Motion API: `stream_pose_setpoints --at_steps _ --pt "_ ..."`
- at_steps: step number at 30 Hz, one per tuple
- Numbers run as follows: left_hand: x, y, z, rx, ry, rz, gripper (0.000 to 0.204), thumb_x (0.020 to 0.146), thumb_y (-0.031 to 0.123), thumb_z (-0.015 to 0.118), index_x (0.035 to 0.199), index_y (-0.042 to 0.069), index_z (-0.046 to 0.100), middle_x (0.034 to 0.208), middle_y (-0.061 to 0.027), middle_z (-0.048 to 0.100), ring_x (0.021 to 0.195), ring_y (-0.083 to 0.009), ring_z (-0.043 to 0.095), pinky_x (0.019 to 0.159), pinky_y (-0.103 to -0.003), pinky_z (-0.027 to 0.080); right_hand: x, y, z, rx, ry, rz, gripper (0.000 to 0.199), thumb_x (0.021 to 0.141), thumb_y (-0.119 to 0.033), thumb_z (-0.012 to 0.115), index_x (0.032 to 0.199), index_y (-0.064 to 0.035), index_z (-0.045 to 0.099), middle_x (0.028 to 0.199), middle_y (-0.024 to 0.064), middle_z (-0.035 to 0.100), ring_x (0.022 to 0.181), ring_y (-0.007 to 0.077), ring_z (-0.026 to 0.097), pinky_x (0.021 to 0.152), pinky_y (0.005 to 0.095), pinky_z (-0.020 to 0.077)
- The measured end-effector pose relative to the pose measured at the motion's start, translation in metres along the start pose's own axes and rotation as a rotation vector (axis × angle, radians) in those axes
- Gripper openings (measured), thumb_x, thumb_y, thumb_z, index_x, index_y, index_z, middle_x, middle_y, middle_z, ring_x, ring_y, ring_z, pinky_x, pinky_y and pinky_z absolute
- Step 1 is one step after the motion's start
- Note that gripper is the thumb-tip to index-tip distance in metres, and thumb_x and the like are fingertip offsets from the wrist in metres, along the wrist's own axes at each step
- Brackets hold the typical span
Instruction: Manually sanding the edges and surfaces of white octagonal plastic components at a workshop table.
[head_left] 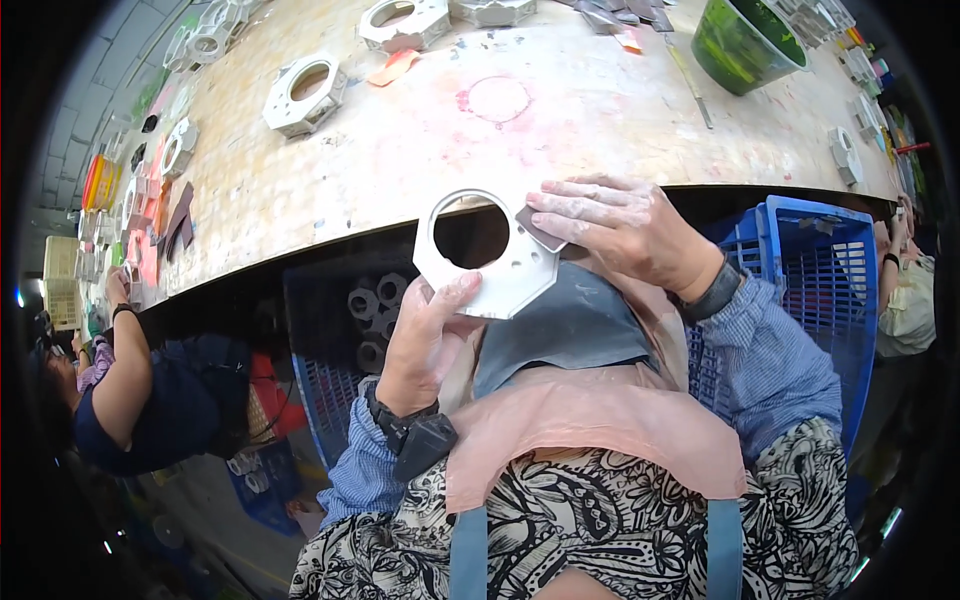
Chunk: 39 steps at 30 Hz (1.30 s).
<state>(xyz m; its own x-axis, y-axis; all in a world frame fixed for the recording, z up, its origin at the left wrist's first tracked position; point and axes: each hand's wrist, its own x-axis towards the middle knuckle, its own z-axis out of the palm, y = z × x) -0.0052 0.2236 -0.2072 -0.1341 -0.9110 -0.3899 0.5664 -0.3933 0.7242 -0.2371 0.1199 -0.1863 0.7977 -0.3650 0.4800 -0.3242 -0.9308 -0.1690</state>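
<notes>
A white octagonal casting (520, 283) with a large round hole and small holes beside it is held over my lap at the table's near edge. My left hand (430, 335) grips its lower left corner, thumb on the top face and the other fingers mostly hidden beneath. A small grey-brown piece of sandpaper (541, 232) lies against the casting's right side. Over it, the fingers of my right hand (630, 225) are pressed together and hold it to the surface. Both hands are coated in pale dust.
On the worktable (390, 160) stand more octagonal castings (305, 95), a green-stained tub (745, 45) and a thin yellow tool (690, 85). Blue crates (815, 290) flank me, the left one holding castings. Co-workers sit at left (150, 390) and far right (905, 290).
</notes>
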Motion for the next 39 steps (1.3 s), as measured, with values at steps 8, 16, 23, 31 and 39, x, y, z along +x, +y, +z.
stream_pose_setpoints --at_steps 8,16,23,31,39 --pt "-0.008 0.006 0.006 -0.015 -0.080 -0.137 0.058 0.088 0.017 0.065 0.131 -0.014 0.043 0.125 -0.0196 0.058 0.110 -0.0216 0.061 0.096 -0.035 0.049 -0.006 0.024 0.011 -0.038 -0.002 0.016 0.026 0.085 -0.010 0.059 0.109 -0.0067 0.069 0.112 0.0114 0.068 0.102 0.0225 0.068 0.088 0.0328 0.0560" --pt "-0.003 0.010 0.011 -0.014 -0.040 -0.070 0.032 0.088 0.014 0.064 0.109 -0.003 0.049 0.128 -0.0277 0.055 0.114 -0.0289 0.060 0.098 -0.039 0.048 0.015 0.003 -0.005 -0.059 0.121 -0.121 0.033 0.082 -0.003 0.055 0.110 -0.0090 0.070 0.111 0.0093 0.069 0.103 0.0226 0.067 0.087 0.0332 0.0552" --pt "0.001 0.007 0.005 -0.045 -0.041 0.020 0.022 0.085 0.010 0.068 0.096 0.006 0.048 0.102 -0.0122 0.063 0.096 -0.0166 0.062 0.087 -0.032 0.050 -0.029 0.053 -0.016 -0.070 0.180 0.395 0.028 0.082 -0.001 0.057 0.105 -0.0092 0.069 0.095 0.0178 0.070 0.087 0.0285 0.068 0.078 0.0315 0.0534" --pt "0.007 0.004 0.002 -0.069 -0.068 0.094 0.021 0.087 0.009 0.066 0.091 0.010 0.046 0.091 -0.0060 0.061 0.087 -0.0119 0.059 0.082 -0.029 0.048 -0.054 0.008 0.003 0.849 0.391 0.923 0.021 0.092 -0.007 0.060 0.107 0.0075 0.065 0.092 0.0061 0.070 0.084 0.0101 0.063 0.078 0.0240 0.0505" --pt "0.004 0.002 0.004 -0.080 -0.036 0.085 0.021 0.087 0.010 0.067 0.095 0.009 0.047 0.096 -0.0085 0.064 0.091 -0.0132 0.061 0.083 -0.030 0.048 -0.052 -0.007 0.008 1.236 0.406 0.946 0.021 0.095 -0.012 0.058 0.106 0.0044 0.066 0.093 0.0073 0.069 0.084 0.0112 0.063 0.077 0.0252 0.0512"
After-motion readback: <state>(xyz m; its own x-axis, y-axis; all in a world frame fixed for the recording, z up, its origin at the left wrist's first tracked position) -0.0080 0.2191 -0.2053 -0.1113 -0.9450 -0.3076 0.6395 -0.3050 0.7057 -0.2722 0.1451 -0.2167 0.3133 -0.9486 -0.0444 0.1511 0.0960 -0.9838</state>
